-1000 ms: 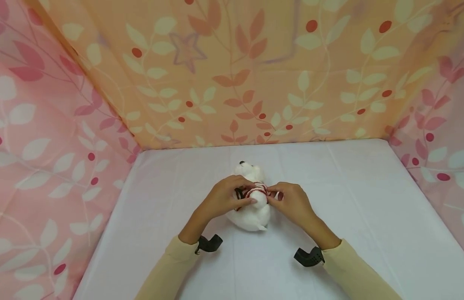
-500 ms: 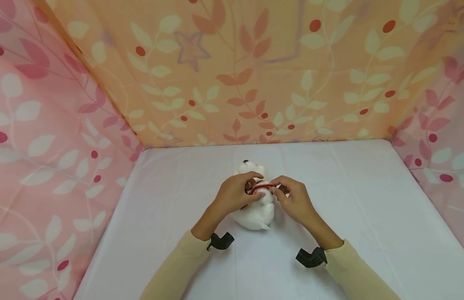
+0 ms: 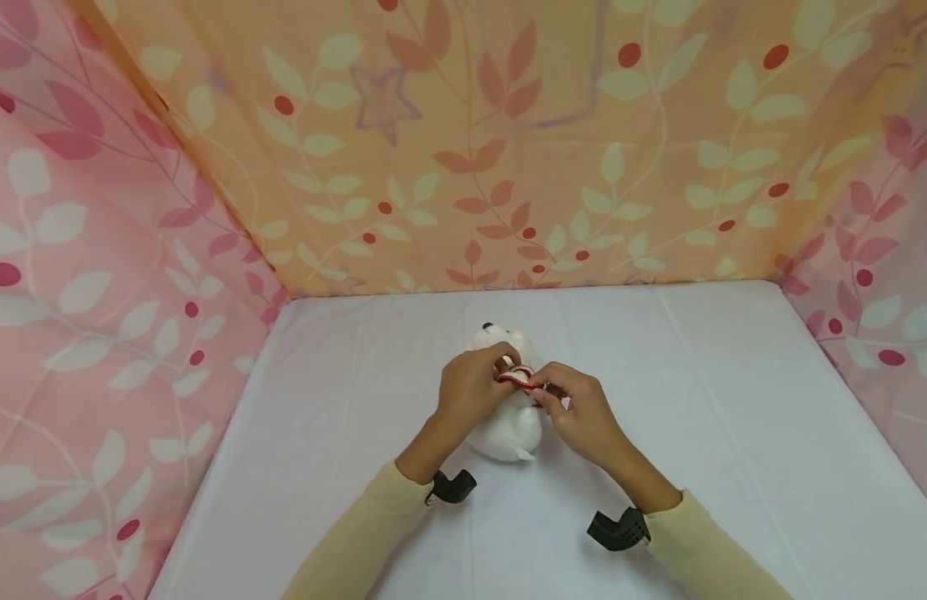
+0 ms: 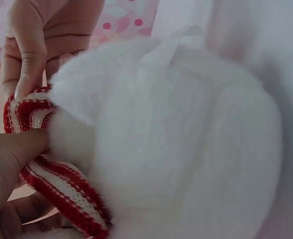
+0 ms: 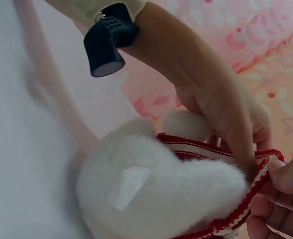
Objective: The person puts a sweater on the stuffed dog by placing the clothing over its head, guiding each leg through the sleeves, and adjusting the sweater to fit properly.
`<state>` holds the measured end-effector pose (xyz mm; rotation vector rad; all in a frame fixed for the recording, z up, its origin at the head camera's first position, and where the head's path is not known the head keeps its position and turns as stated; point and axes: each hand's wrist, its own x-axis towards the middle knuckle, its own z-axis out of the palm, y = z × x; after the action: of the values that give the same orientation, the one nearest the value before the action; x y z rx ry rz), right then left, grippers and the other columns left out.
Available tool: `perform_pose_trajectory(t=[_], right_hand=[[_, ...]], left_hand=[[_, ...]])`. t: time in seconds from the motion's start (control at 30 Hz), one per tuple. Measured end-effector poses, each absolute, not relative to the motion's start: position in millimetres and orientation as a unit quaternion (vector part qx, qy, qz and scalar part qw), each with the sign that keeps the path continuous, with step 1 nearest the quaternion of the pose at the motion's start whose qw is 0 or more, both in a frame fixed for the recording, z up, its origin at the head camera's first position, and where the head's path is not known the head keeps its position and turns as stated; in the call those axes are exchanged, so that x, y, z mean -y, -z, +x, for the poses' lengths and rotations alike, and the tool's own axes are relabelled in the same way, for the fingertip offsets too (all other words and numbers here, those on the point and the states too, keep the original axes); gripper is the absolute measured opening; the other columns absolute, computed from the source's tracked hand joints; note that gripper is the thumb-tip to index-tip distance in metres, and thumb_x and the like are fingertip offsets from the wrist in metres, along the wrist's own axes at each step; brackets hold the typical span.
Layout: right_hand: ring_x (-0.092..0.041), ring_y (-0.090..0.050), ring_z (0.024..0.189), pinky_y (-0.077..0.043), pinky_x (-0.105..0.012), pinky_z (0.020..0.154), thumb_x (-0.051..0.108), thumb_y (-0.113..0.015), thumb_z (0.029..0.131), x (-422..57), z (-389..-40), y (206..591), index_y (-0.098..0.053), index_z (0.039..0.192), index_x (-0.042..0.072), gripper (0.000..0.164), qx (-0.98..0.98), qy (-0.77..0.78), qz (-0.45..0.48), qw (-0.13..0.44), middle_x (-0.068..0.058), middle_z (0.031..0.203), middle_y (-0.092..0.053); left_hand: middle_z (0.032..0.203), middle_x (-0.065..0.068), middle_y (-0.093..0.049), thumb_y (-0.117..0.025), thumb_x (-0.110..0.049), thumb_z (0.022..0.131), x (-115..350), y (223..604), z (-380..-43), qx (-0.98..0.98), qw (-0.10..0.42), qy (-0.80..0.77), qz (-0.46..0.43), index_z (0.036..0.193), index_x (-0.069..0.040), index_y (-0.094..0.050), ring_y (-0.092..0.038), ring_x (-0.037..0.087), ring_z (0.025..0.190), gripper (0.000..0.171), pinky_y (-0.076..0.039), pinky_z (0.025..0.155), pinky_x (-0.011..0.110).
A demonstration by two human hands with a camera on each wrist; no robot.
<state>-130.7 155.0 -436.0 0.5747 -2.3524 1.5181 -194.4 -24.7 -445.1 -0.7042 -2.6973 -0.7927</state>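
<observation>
A white plush toy [image 3: 508, 425] lies on the white tabletop [image 3: 704, 400], its head [image 3: 497, 337] toward the back wall. A red-and-white striped knitted band [image 3: 518, 379] runs round the toy just below the head. My left hand [image 3: 473, 387] grips the band from the left, and my right hand [image 3: 572, 400] pinches it from the right. In the left wrist view the band [image 4: 61, 184] wraps the fluffy body [image 4: 186, 139], pressed by my left thumb [image 4: 12, 157]. The right wrist view shows the band [image 5: 226, 211] held by my right hand [image 5: 280, 196] next to my left hand [image 5: 226, 114].
Floral cloth walls enclose the table: pink on the left [image 3: 96, 292] and right [image 3: 876, 275], orange at the back [image 3: 508, 150]. Black camera mounts sit at both wrists [image 3: 452, 486] [image 3: 617, 529]. Bare white surface lies on both sides of the toy.
Both hands have drawn closer together and slightly toward the toy's head. The band has slid from the body up toward the neck and bunched between the fingers.
</observation>
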Motion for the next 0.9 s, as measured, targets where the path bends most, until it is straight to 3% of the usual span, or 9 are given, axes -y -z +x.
perform_pose_trajectory(t=[0.2, 0.27, 0.4, 0.5, 0.63, 0.83, 0.9], right_hand=[[-0.013, -0.059, 0.067, -0.048, -0.023, 0.059, 0.001, -0.073, 0.092, -157.0, -137.7, 458.5, -0.074, 0.093, 0.013, 0.012, 0.818, -0.509, 0.201, 0.177, 0.004, 0.085, -0.068], [-0.014, -0.06, 0.064, -0.048, -0.021, 0.057, 0.006, -0.071, 0.095, -157.4, -138.7, 459.9, -0.075, 0.09, 0.011, 0.008, 0.811, -0.521, 0.181, 0.196, 0.002, 0.08, -0.069], [-0.017, -0.06, 0.058, -0.047, -0.021, 0.052, 0.008, -0.065, 0.099, -161.5, -141.5, 463.2, -0.074, 0.085, 0.007, 0.017, 0.789, -0.561, 0.112, 0.224, -0.007, 0.074, -0.069], [-0.014, -0.058, 0.059, -0.045, -0.023, 0.05, 0.006, -0.063, 0.099, -166.4, -143.3, 464.8, -0.074, 0.087, 0.006, 0.016, 0.797, -0.56, 0.08, 0.211, -0.009, 0.073, -0.068], [-0.011, -0.059, 0.061, -0.045, -0.024, 0.051, 0.009, -0.067, 0.096, -169.8, -144.8, 465.7, -0.077, 0.09, 0.01, 0.011, 0.835, -0.516, 0.076, 0.177, 0.001, 0.075, -0.072], [-0.012, -0.055, 0.06, -0.044, -0.026, 0.05, 0.014, -0.076, 0.09, -168.7, -142.4, 461.2, -0.079, 0.093, 0.013, 0.004, 0.861, -0.469, 0.103, 0.168, 0.008, 0.072, -0.067], [-0.011, -0.056, 0.06, -0.044, -0.026, 0.051, 0.019, -0.08, 0.087, -167.3, -141.3, 461.3, -0.078, 0.096, 0.015, 0.01, 0.87, -0.449, 0.119, 0.168, 0.01, 0.074, -0.065]], left_hand=[[0.069, -0.009, -0.067, -0.083, -0.012, 0.081, 28.1, 447.1, -194.6, 0.911, 0.13, 0.3, -0.253, 0.095, -0.025, -0.074, -0.049, 0.004, 0.057, 0.021, -0.036, 0.05, 0.022], [0.068, -0.008, -0.065, -0.081, -0.007, 0.081, 31.6, 448.7, -195.4, 0.903, 0.13, 0.314, -0.264, 0.095, -0.025, -0.077, -0.046, 0.006, 0.057, 0.023, -0.033, 0.051, 0.022], [0.077, -0.008, -0.071, -0.079, -0.005, 0.082, 40.9, 451.1, -194.9, 0.888, 0.123, 0.336, -0.288, 0.096, -0.023, -0.079, -0.049, 0.007, 0.062, 0.023, -0.036, 0.055, 0.024], [0.091, -0.01, -0.074, -0.081, -0.004, 0.083, 46.8, 451.4, -194.2, 0.88, 0.112, 0.346, -0.306, 0.097, -0.021, -0.079, -0.056, 0.005, 0.069, 0.022, -0.044, 0.062, 0.023], [0.095, -0.01, -0.073, -0.085, -0.005, 0.081, 50.7, 448.5, -195.8, 0.874, 0.087, 0.346, -0.329, 0.099, -0.021, -0.078, -0.059, 0.005, 0.076, 0.024, -0.049, 0.069, 0.024], [0.089, -0.011, -0.07, -0.085, -0.01, 0.083, 50.6, 443.0, -200.7, 0.879, 0.038, 0.325, -0.346, 0.107, -0.025, -0.074, -0.058, 0.0, 0.069, 0.03, -0.048, 0.065, 0.023], [0.087, -0.012, -0.07, -0.084, -0.011, 0.084, 50.6, 441.8, -201.6, 0.878, 0.035, 0.321, -0.353, 0.108, -0.025, -0.074, -0.057, -0.001, 0.064, 0.029, -0.047, 0.063, 0.024]])
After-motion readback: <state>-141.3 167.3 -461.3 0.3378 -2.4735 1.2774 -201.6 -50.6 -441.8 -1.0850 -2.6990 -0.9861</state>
